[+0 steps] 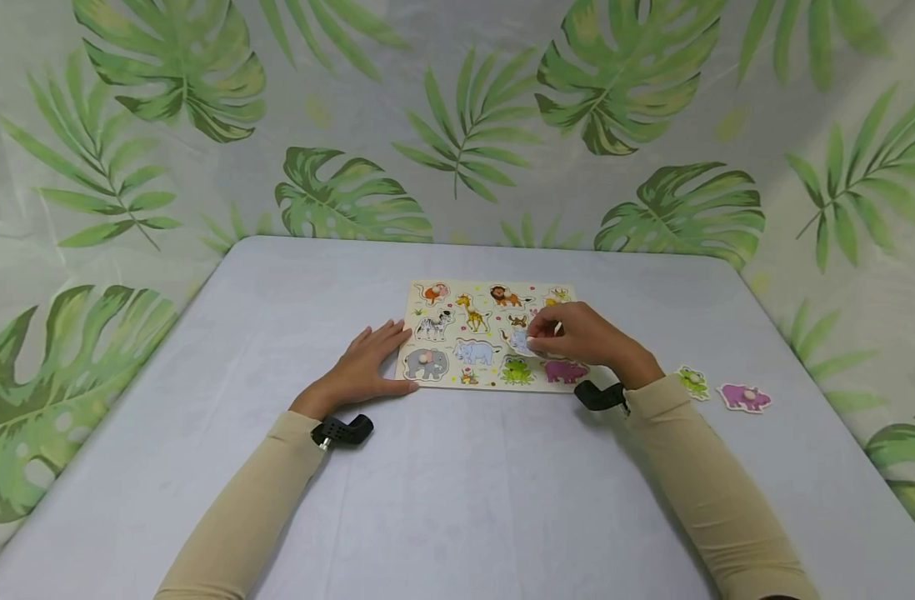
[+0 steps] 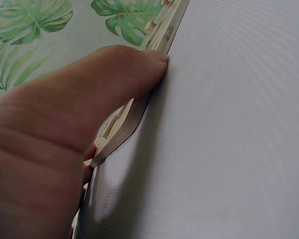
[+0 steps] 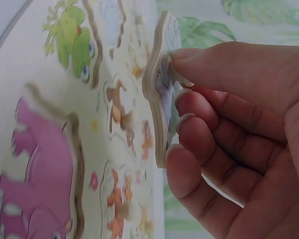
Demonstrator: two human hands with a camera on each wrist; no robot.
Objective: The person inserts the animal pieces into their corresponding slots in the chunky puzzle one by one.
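A wooden animal puzzle board [image 1: 457,386] lies flat on the table. My right hand [image 1: 577,333] pinches the knob of a light blue animal puzzle piece [image 3: 162,94] between thumb and fingers, tilted above the board's right half. My left hand [image 1: 363,367] rests at the board's near left corner, fingers along the left side and thumb [image 2: 134,69] against the near edge. Beneath the right hand are a frog recess [image 3: 74,45] and a purple hippo recess [image 3: 45,169]. A light blue animal recess [image 1: 476,352] shows left of the held piece.
Right of the board, beside the right forearm, lie a loose frog piece [image 1: 694,382] and a purple hippo piece [image 1: 745,398]. A grey elephant piece [image 1: 426,363] with a knob sits in the board. Leaf-printed cloth [image 1: 465,125] hangs behind the white table [image 1: 442,500].
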